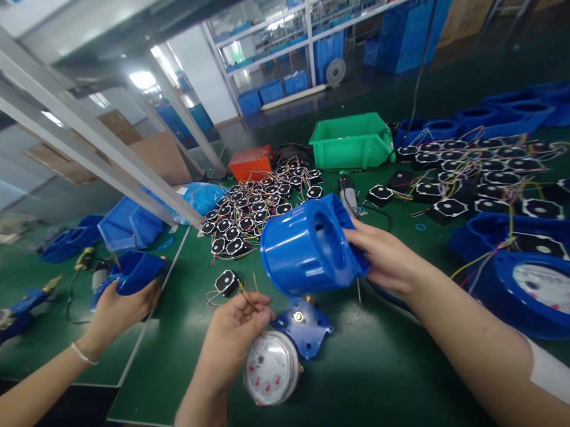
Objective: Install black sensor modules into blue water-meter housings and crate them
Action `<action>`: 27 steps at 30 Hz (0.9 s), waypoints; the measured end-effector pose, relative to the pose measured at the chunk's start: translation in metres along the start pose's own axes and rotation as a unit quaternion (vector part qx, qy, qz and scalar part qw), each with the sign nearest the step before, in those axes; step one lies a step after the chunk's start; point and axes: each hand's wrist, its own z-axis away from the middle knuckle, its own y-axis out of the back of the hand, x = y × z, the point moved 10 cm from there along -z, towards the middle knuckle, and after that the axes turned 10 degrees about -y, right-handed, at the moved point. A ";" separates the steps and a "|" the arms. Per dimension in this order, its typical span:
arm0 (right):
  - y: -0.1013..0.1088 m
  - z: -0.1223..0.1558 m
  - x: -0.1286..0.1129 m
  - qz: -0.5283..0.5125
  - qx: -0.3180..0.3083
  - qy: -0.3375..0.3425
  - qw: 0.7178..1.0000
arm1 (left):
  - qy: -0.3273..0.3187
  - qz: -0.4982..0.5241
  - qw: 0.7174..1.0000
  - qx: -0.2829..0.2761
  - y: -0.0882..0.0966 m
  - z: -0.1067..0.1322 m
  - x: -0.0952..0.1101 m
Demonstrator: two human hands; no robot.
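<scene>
My right hand point(386, 256) grips a blue plastic meter housing point(291, 248) by its right end, tilted and raised above the table. My left hand point(245, 325) is closed, its fingertips pinching thin wires point(251, 297). Just below it lies a round water meter register point(271, 368) with a white dial and red pointers. A blue metal bracket plate point(306, 326) with a brass fitting sits beside the register, under the housing. Left of these, a small black module point(226, 282) with a white outline trails thin wires.
Many black wired modules point(252, 215) cover the table behind. A green bin point(352, 141), an orange box point(251, 163) and an electric screwdriver point(347, 192) stand farther back. Another blue housing with a dial point(548, 290) sits right. At left, a co-worker's hand point(128, 302) holds a blue housing.
</scene>
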 end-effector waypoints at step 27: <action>-0.046 0.003 0.047 0.157 -0.109 -0.017 0.981 | -0.068 -0.192 0.978 0.052 0.011 -0.001 0.009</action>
